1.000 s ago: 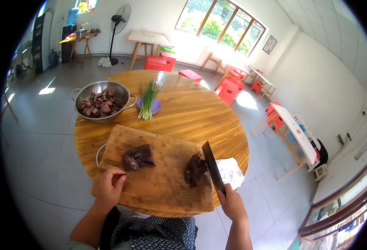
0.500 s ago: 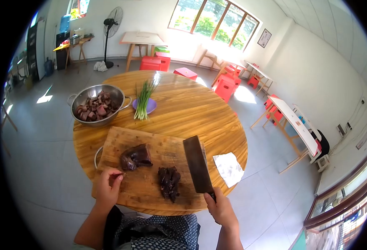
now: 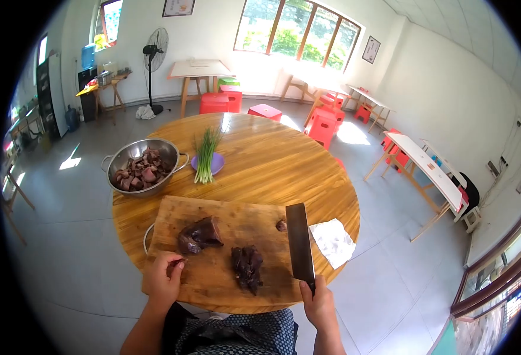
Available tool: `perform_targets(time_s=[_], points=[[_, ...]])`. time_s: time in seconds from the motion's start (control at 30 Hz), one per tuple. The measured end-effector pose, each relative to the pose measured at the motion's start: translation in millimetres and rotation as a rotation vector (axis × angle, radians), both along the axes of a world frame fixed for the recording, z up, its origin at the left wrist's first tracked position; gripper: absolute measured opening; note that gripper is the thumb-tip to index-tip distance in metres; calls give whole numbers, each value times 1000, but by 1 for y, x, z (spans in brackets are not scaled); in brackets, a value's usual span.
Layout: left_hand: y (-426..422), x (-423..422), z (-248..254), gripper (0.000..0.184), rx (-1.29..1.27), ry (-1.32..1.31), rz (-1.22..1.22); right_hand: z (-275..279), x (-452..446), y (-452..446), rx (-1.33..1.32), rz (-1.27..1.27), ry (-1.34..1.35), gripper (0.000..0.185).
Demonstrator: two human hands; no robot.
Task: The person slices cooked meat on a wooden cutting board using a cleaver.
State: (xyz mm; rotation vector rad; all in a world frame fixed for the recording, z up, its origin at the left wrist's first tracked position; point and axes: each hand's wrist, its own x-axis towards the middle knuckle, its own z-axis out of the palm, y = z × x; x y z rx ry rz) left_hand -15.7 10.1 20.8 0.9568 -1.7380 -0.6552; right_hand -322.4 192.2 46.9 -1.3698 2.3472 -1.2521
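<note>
A wooden cutting board (image 3: 207, 278) lies at the near edge of the round table. On it rest a large dark piece of meat (image 3: 200, 235) at the left, a heap of dark meat (image 3: 247, 269) in the middle and a small bit (image 3: 281, 225) near the right edge. My left hand (image 3: 164, 277) is at the board's left edge, just below the large piece, its fingers pinched on a small dark reddish scrap. My right hand (image 3: 319, 305) grips the handle of a cleaver (image 3: 300, 242), whose broad blade stands over the board's right edge.
A steel bowl of meat chunks (image 3: 169, 146) stands at the table's back left. Beside it, green onions (image 3: 206, 157) lie on a purple plate (image 3: 217, 164). A crumpled white cloth (image 3: 333, 241) lies right of the board. Red stools (image 3: 215, 103), tables and a fan (image 3: 152, 56) stand beyond.
The dark heap has moved left from beside the cleaver to the board's middle. The cleaver has shifted away from it, back to the right edge. A small bit now shows beside the blade.
</note>
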Motion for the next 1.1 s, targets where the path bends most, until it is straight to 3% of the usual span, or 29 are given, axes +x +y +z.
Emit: perform_targets(time_s=[0.2,0.33,0.7,1.1], points=[[2,-1,1,17,33,-29,-6,17,3,-5,259,-23,55,25],[-2,-2,1,19,-117,-57,-8,14,0,-8,72,121,-3,24],[-2,-2,1,12,-79,-93,-17,22,0,-9,261,102,21,27],[0,-3,6,14,-69,-70,0,25,1,-14,263,109,34,26]])
